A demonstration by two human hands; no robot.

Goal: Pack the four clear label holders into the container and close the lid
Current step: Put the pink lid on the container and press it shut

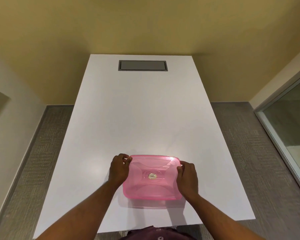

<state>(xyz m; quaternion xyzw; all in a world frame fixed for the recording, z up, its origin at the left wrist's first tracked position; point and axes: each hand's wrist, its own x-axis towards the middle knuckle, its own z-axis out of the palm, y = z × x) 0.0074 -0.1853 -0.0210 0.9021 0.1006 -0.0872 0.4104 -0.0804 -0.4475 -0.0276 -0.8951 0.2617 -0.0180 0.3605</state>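
Observation:
A clear container with a pink translucent lid [152, 177] sits near the front edge of the white table [139, 110]. The lid lies flat on top of the container and carries a small oval sticker in its middle. My left hand [119, 169] grips the lid's far left corner, thumb and fingers pinched on the rim. My right hand [187, 177] holds the right edge near the far right corner. The clear base shows only as a faint outline below the lid. No clear label holders can be made out through the lid.
A grey rectangular cable hatch [142, 65] is set into the table's far end. Grey carpet lies on both sides of the table. A glass panel with a metal frame [284, 129] stands at the right. Yellow wall is behind.

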